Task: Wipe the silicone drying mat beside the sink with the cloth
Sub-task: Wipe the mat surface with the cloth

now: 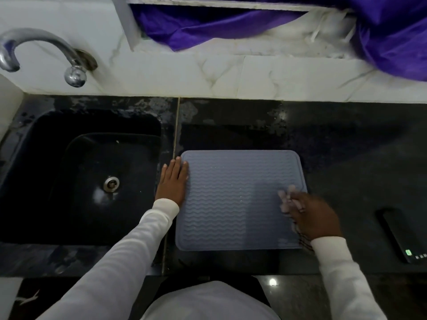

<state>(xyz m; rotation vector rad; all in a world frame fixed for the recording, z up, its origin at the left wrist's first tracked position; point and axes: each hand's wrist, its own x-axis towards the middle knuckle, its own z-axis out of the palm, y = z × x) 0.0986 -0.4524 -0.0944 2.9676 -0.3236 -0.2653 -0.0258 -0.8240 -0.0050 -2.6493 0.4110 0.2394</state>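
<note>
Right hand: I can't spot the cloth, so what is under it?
A pale cloth shows blurred at the fingertips of the right hand, on the mat. The hand covers the rest of it. The left hand lies flat on the mat's left edge.

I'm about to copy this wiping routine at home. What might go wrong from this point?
The left hand presses only the drying mat's sink-side edge, so the far side may slide or bunch under the cloth in the right hand. A wide stroke rightward might knock or wet the phone lying on the counter.
</note>
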